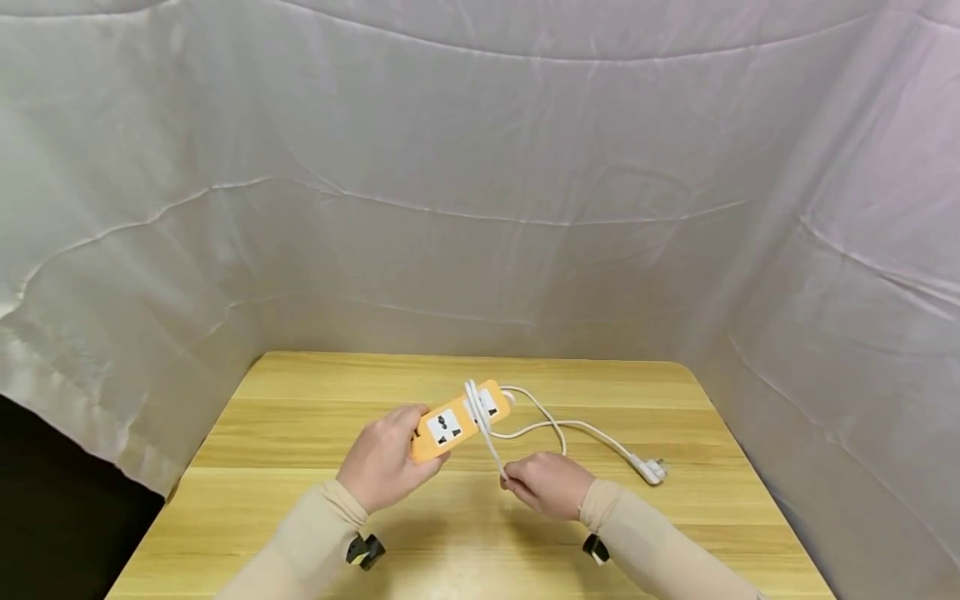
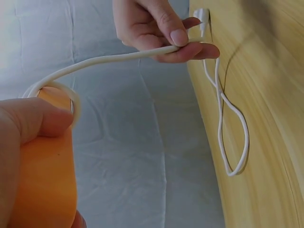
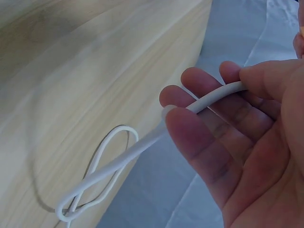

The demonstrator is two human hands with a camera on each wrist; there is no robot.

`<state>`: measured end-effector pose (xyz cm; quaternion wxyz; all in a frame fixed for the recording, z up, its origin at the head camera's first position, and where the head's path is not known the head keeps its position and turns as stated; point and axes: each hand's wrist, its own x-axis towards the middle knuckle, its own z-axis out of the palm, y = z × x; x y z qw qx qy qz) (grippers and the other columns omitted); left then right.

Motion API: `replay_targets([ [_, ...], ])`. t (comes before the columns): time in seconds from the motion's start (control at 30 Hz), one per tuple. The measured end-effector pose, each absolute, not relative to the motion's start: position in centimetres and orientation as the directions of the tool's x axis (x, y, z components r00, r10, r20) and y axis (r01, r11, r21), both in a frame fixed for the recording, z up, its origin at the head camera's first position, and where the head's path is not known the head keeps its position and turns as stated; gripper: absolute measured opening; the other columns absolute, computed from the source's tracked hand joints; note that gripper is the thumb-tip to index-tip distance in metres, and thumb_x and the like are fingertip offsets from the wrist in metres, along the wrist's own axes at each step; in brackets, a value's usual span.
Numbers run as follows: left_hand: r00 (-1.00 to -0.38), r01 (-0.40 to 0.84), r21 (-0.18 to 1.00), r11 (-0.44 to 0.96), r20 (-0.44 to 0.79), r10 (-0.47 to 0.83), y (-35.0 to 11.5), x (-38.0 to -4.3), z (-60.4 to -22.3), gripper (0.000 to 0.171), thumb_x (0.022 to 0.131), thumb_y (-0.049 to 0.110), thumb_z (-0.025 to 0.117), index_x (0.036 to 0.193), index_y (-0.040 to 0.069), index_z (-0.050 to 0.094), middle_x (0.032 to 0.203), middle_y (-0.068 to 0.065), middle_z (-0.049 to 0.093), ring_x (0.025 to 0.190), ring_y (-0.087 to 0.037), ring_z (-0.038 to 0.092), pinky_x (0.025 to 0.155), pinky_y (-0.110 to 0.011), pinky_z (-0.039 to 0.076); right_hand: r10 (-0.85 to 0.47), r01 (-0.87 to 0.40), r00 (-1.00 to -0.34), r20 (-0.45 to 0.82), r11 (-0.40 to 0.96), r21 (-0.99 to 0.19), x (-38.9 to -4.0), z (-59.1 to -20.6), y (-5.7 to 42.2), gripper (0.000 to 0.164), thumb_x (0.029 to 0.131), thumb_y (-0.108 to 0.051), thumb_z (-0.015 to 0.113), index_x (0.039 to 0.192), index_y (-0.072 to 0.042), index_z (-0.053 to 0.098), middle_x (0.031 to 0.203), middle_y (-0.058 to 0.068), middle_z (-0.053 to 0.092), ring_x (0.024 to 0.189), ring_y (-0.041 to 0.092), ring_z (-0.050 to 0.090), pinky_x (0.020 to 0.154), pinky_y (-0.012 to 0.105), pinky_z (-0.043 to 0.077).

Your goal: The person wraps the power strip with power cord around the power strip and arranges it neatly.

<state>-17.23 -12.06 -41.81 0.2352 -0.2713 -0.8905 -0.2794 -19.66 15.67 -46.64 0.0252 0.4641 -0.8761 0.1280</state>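
Note:
My left hand point(image 1: 384, 458) grips the near end of an orange power strip point(image 1: 444, 426) with white socket faces, held tilted over the table. White cord point(image 1: 491, 447) is wrapped around the strip's far end. From there it runs taut to my right hand point(image 1: 551, 485), lower and to the right, which pinches it between thumb and fingers. In the left wrist view, the cord point(image 2: 109, 58) spans from the strip's edge to that pinch. Past the right hand, the slack cord point(image 3: 128, 154) hangs down and loops on the table. Its white plug point(image 1: 649, 470) lies at the right.
A light wooden table point(image 1: 300, 417) spreads beneath both hands. Pale grey cloth point(image 1: 480, 267) hangs behind it and along both sides. A dark gap point(image 1: 60, 500) shows at the lower left, beyond the table's left edge.

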Motion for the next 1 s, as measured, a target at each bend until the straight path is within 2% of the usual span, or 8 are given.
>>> replay_targets([
  [0.33, -0.71, 0.663, 0.353, 0.661, 0.577, 0.404, -11.8, -17.0, -42.2, 0.057, 0.07, 0.027, 0.083, 0.113, -0.003, 0.06, 0.091, -0.006, 0.066, 0.063, -0.007, 0.054, 0.051, -0.014, 0.043, -0.794, -0.806, -0.588, 0.155, 0.558, -0.198, -20.6, -47.4, 15.4, 0.017, 0.096, -0.021, 0.058, 0.079, -0.018, 0.063, 0.062, -0.019, 0.047, 0.053, -0.006, 0.042, 0.049, 0.015, 0.037],
  [0.63, -0.699, 0.677, 0.327, 0.66, 0.568, 0.436, -11.6, -16.8, -42.5, 0.054, 0.069, 0.028, 0.083, 0.109, -0.001, 0.061, 0.09, -0.005, 0.066, 0.063, -0.006, 0.054, 0.051, -0.014, 0.043, -0.788, -0.797, -0.597, 0.148, 0.564, -0.215, -21.7, -47.6, 15.4, 0.021, 0.095, -0.018, 0.059, 0.074, -0.018, 0.059, 0.061, -0.015, 0.05, 0.05, -0.004, 0.042, 0.047, 0.013, 0.038],
  [0.8, -0.693, 0.687, 0.322, 0.651, 0.562, 0.452, -11.4, -16.7, -42.6, 0.056, 0.068, 0.028, 0.083, 0.11, -0.001, 0.06, 0.092, -0.007, 0.067, 0.064, -0.006, 0.054, 0.053, -0.016, 0.045, -0.78, -0.79, -0.61, 0.139, 0.586, -0.178, -22.3, -47.6, 15.4, 0.015, 0.094, -0.018, 0.06, 0.079, -0.019, 0.06, 0.069, -0.012, 0.056, 0.057, 0.0, 0.048, 0.053, 0.021, 0.045],
  [1.0, -0.673, 0.708, 0.312, 0.634, 0.57, 0.471, -11.0, -16.6, -42.9, 0.055, 0.067, 0.028, 0.083, 0.108, 0.0, 0.061, 0.091, -0.006, 0.067, 0.064, -0.006, 0.054, 0.053, -0.016, 0.045, -0.782, -0.802, -0.597, 0.178, 0.588, -0.105, -22.6, -47.8, 15.6, 0.002, 0.093, -0.017, 0.061, 0.095, -0.016, 0.061, 0.089, -0.002, 0.065, 0.074, 0.011, 0.062, 0.065, 0.032, 0.052],
])
